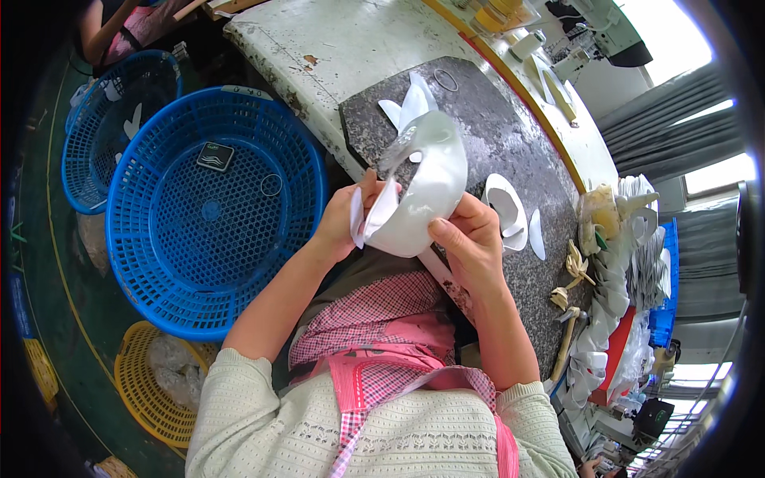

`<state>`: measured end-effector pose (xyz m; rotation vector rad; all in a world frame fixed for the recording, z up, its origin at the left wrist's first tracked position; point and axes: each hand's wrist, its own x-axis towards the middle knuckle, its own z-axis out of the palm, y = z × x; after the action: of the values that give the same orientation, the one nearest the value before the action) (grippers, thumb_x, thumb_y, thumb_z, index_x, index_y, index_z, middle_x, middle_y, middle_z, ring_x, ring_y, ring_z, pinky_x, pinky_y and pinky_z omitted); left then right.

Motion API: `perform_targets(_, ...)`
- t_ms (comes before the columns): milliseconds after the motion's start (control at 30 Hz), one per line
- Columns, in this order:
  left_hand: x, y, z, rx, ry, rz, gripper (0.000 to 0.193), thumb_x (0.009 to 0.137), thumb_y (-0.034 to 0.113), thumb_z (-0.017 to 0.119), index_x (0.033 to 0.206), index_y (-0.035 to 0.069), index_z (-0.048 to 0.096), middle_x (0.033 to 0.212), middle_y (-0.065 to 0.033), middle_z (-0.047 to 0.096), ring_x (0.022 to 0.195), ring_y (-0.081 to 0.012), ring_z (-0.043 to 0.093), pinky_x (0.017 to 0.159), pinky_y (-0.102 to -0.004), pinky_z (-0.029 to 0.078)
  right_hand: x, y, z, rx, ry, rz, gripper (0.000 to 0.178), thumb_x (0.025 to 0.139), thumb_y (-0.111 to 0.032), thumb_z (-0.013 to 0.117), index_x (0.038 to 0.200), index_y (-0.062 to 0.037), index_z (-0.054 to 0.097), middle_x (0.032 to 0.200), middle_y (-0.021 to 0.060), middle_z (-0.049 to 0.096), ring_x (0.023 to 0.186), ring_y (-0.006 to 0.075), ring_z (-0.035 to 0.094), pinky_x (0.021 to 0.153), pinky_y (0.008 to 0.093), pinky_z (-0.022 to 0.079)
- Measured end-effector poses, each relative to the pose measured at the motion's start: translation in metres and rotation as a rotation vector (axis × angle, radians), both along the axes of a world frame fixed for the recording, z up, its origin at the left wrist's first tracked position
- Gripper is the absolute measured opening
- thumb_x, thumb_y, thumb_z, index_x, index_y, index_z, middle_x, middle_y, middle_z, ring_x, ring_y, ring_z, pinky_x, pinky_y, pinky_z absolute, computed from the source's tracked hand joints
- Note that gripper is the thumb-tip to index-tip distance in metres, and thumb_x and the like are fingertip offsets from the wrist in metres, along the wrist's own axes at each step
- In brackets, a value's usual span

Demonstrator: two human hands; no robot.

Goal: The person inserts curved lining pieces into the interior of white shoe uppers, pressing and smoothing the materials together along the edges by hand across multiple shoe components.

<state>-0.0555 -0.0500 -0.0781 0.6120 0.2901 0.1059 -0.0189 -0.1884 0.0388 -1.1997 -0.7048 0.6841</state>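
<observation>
While both hands' fingers (369, 182) (445, 237) pinch white material (434, 183), curtains (661, 105) hang beyond the speckled slab (514, 135)

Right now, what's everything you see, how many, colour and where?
Table: one, white, ahead.
Slab: one, speckled grey, on table.
Curved piece: one, white, in right hand.
Thin piece: one, white, in left hand.
Loose pieces: several, white, on slab.
Large basket: one, blue, left.
Smaller basket: one, blue, beyond it.
Other baskets: at least two, yellow, left.
Curtains: several, grey, right.
Jumbled things: many, mixed colours, right.
Co-worker: one, pink clothes, top left.
Apron: one, pink checked, on person.
Left hand: one, bare, centre.
Right hand: one, bare, centre.
</observation>
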Motion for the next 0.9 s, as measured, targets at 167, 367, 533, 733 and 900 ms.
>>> perform_targets(167, -0.022, 0.025, -0.002, 0.232, 0.029, 0.063, 0.041, 0.088, 0.038, 0.046, 0.090, -0.001, 0.060, 0.070, -0.0063, 0.061, 0.042, -0.0034, 0.035, 0.038, -0.0182, 0.026, 0.010, 0.017, 0.012, 0.016, -0.098, -0.065, 0.028, 0.083, -0.007, 0.057, 0.107, 0.0061, 0.052, 0.098, 0.0081, 0.059, 0.090, 0.0127, 0.055, 0.077, 0.0266, 0.045)
perform_targets(367, -0.036, 0.031, 0.004, 0.230, 0.003, 0.089, 0.038, 0.089, 0.033, 0.046, 0.082, -0.001, 0.061, 0.062, -0.0068, 0.057, 0.040, -0.0047, 0.035, 0.038, -0.0167, 0.025, 0.048, 0.045, 0.013, 0.145, 0.201, -0.240, 0.018, 0.083, -0.012, 0.057, 0.091, 0.0036, 0.055, 0.085, 0.0118, 0.062, 0.068, 0.0166, 0.062, 0.062, 0.0275, 0.053)
perform_targets(533, -0.044, 0.032, -0.001, 0.222, 0.018, 0.090, 0.037, 0.089, 0.032, 0.047, 0.081, -0.001, 0.061, 0.061, -0.0066, 0.057, 0.039, -0.0049, 0.036, 0.038, -0.0170, 0.025, 0.054, 0.072, 0.011, 0.234, 0.349, -0.404, 0.016, 0.084, -0.014, 0.056, 0.092, 0.0001, 0.053, 0.080, 0.0095, 0.062, 0.066, 0.0168, 0.062, 0.062, 0.0293, 0.052)
perform_targets(733, -0.052, 0.037, -0.007, 0.151, 0.097, 0.108, 0.039, 0.090, 0.034, 0.045, 0.079, 0.000, 0.061, 0.052, -0.0031, 0.052, 0.037, -0.0050, 0.035, 0.037, -0.0185, 0.025, 0.062, 0.107, 0.020, 0.283, 0.137, -0.392, 0.018, 0.083, -0.013, 0.059, 0.093, 0.0004, 0.056, 0.079, 0.0074, 0.062, 0.063, 0.0140, 0.060, 0.060, 0.0261, 0.050)
perform_targets(900, -0.065, 0.036, -0.016, 0.371, 0.136, 0.090, 0.040, 0.087, 0.040, 0.048, 0.074, 0.005, 0.063, 0.059, 0.0009, 0.052, 0.054, -0.0067, 0.048, 0.050, -0.0218, 0.037, 0.074, 0.136, 0.030, -0.079, -0.495, -0.382, 0.016, 0.079, -0.008, 0.060, 0.091, 0.0028, 0.058, 0.071, 0.0018, 0.059, 0.058, 0.0051, 0.050, 0.053, 0.0191, 0.038)
